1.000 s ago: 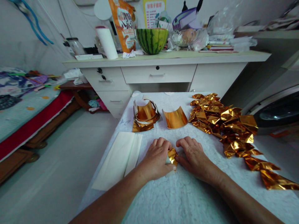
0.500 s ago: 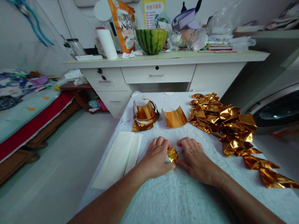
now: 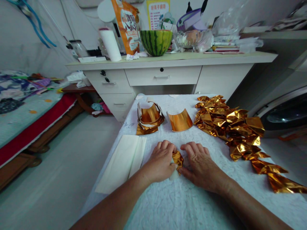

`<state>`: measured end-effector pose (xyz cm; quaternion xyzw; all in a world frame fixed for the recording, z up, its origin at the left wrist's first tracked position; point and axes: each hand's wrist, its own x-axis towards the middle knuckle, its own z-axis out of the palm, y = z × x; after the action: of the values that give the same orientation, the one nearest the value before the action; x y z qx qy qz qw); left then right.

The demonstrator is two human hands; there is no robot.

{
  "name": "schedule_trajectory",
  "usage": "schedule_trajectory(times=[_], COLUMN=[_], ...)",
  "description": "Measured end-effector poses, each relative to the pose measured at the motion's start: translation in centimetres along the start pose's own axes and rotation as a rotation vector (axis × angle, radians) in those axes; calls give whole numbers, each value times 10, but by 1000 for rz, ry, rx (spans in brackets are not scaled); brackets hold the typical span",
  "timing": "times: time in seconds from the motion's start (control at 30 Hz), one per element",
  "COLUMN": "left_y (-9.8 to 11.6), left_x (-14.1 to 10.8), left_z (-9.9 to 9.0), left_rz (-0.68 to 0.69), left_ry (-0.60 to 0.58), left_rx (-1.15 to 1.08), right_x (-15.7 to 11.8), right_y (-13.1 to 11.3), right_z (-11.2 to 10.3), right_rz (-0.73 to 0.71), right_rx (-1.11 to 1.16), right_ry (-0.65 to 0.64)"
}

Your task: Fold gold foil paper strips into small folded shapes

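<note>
Small gold foil piece [image 3: 177,158]: lying between the two hands, creased, pressed against the table cover [image 3: 155,207].
Left hand [image 3: 159,163]: clamped on the left side of the foil piece, with fingers curled at its far end and thumb near its lower edge.
Left thumb: just drawn back slightly from the near tip of the foil; likely a change of hold, not a release.
Right hand [image 3: 201,164]: apart from the left, open and palm down, touching the foil's right side with the thumb; not closed round it.
Pale paper [image 3: 174,174]: showing more below the left thumb, beside the foil's near end; cannot tell how far it extends under the hand.
Foil creases: darker and more broken than a moment ago, suggesting shaping in progress.
Curved gold sheet [image 3: 180,120]: standing loose beyond the hands, untouched and unshifted.
Stack of curved gold sheets [image 3: 150,115]: beyond the left hand, also unmoved.
White paper sheets [image 3: 120,159]: flat, left of the left hand.
Folded gold foil pile [image 3: 217,121]: spread beyond and right of the right hand, unchanged.
</note>
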<state>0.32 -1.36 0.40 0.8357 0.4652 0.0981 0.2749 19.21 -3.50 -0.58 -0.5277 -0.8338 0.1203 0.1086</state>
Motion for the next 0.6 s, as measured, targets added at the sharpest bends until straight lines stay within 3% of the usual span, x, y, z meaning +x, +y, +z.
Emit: schedule_trajectory(times=[0.43, 0.6], left_y=[-1, 0], left_x=[1, 1], left_z=[3, 1], left_rz=[-10, -15], left_ry=[15, 5], left_rx=[-7, -17], right_x=[-1, 2], right_y=[3, 4], right_z=[-2, 1], right_rz=[-38, 9], right_rx=[46, 29], right_ry=[-2, 2])
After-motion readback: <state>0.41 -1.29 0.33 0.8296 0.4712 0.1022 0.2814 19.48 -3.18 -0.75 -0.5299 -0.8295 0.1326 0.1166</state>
